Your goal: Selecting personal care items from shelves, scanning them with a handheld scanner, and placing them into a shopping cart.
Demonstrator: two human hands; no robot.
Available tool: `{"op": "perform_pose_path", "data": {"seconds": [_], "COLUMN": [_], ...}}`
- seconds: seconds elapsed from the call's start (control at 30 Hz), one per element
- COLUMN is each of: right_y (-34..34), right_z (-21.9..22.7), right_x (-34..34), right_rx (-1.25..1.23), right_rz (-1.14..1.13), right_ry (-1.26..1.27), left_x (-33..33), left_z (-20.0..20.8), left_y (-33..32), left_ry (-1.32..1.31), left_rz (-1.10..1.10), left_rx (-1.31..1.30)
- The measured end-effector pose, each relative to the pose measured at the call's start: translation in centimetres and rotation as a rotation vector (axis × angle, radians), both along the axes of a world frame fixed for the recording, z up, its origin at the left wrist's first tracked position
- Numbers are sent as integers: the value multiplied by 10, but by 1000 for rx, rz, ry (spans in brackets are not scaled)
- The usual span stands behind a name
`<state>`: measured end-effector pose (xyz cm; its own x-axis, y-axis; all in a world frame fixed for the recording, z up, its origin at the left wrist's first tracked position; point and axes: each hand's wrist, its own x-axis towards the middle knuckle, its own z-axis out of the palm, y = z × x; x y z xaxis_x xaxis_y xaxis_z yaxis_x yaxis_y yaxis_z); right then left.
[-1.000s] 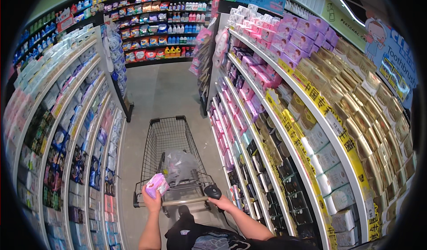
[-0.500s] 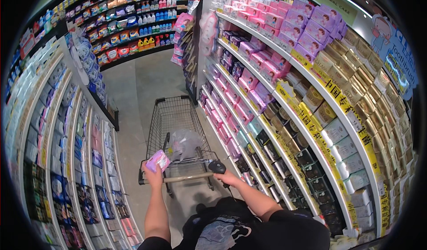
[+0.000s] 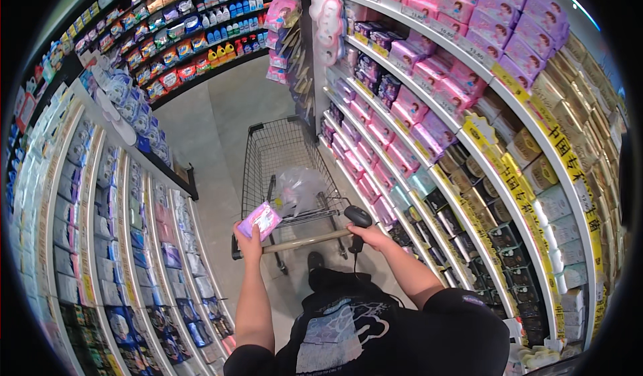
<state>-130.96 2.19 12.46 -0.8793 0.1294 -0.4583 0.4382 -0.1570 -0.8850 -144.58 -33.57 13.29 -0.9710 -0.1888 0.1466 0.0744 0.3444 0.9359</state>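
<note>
My left hand [image 3: 249, 241] is closed around a soft pink and purple pack [image 3: 260, 220], like a pack of sanitary pads, held just above the left end of the cart handle [image 3: 305, 241]. At the handle's other end, my right hand [image 3: 370, 236] is closed around the grip of a black handheld scanner [image 3: 358, 216], with a thin cord hanging below it. The wire shopping cart [image 3: 251, 168] stands in front of me. Inside it lies a crumpled clear plastic bag [image 3: 299, 187]; what it may contain cannot be made out.
Tall shelves [image 3: 469, 128] of pink, purple and gold packs run close along the right. More packed shelves [image 3: 94, 229] line the left. Pink packs [image 3: 280, 41] hang at the right shelf's far end. Across the aisle floor [image 3: 207, 125] stands a shelf of cleaning bottles [image 3: 221, 54].
The cart and both hands now appear farther right and slightly higher in the picture. The pack is tilted differently in my left hand. My shoe now shows below the handle.
</note>
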Motion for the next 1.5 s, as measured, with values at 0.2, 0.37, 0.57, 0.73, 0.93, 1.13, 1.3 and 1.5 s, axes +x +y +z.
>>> {"op": "perform_pose_path", "data": {"seconds": [0.2, 0.37, 0.57, 0.73, 0.93, 1.13, 1.3, 1.5], "right_y": [-11, -10, -43, -39, -41, -48, -86, -112], "right_z": [3, -10, -10, -3, 5, -8, 70, 155], "right_x": [-74, -132, -203, -248, -298, -324, -296, -259], "right_rx": [50, 92, 91, 157, 247, 559, 455, 408], "right_rz": [-5, 22, -71, -85, -203, -234, -451, -586], "right_ry": [-23, 63, 45, 26, 56, 98, -69, -95], "left_x": [-85, -140, -204, -248, -293, -345, -343, -373], "left_z": [-34, -22, -27, 6, 32, 10, 17, 32], "left_y": [-30, -23, -49, -30, -22, -42, -43, 72], "left_ry": [-88, -97, -51, -56, -162, -361, -518, -462], "left_rz": [-88, -117, -129, -247, -391, -582, -679, -1108], "left_rx": [78, 128, 26, -47, 42, 481, 813, 632]}}
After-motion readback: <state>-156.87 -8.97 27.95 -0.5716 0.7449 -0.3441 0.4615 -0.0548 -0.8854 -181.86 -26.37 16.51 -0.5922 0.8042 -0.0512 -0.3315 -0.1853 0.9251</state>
